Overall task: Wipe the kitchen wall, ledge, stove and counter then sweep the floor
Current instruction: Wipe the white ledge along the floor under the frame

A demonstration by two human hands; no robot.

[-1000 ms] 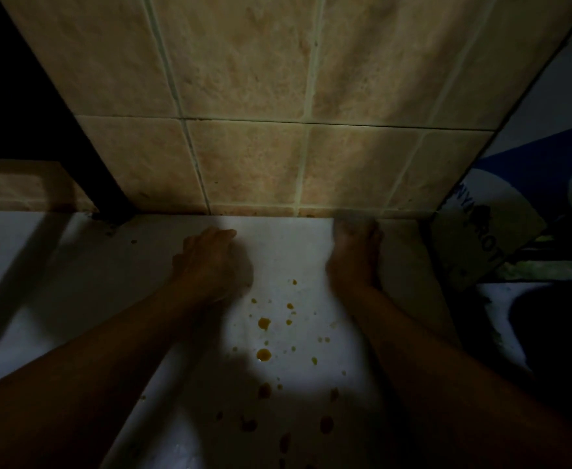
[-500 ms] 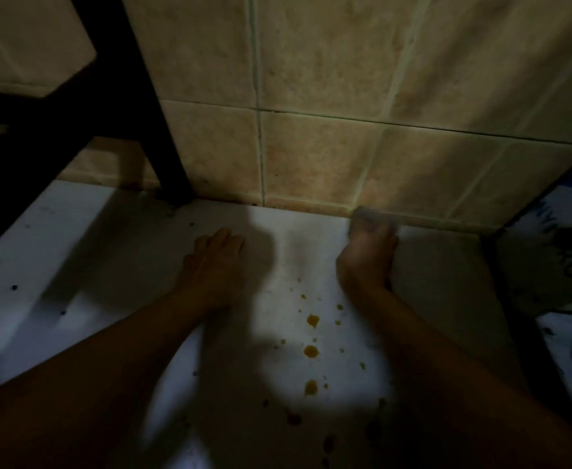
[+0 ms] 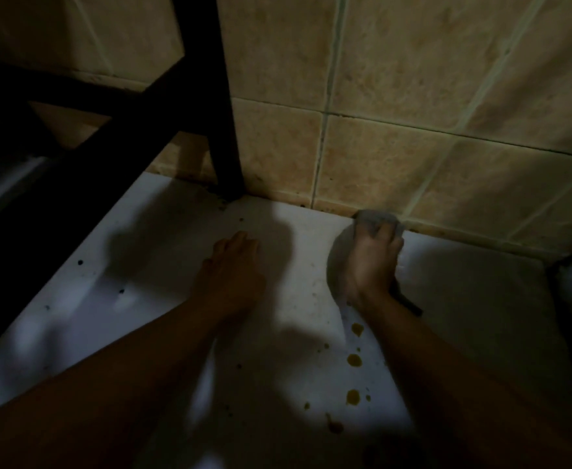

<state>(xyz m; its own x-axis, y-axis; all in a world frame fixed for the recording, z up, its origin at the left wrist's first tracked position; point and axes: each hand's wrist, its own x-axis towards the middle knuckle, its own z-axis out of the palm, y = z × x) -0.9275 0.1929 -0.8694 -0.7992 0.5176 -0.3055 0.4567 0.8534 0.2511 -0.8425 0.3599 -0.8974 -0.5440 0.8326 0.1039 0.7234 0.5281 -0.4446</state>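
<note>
- Counter [image 3: 162,265], white and dimly lit, runs below the tiled wall [image 3: 413,96]; the right hand [image 3: 367,262] curls its fingers round a grey cloth [image 3: 376,220] and presses it into the seam where counter meets wall.
- Left hand [image 3: 234,272] rests on the counter, near the right but apart from it; its fingers look loosely bent and hold nothing, though shadow hides the detail.
- Orange drips [image 3: 354,360] lie near the right forearm, so that arm could smear them as it works along the seam.
- Grime in the seam may get pushed along, not lifted, if the cloth is only dragged.
- A black frame leg [image 3: 225,130] stands at the wall to the left; a sweep that way could knock the knuckles on it.
- Low light makes missed specks likely.
</note>
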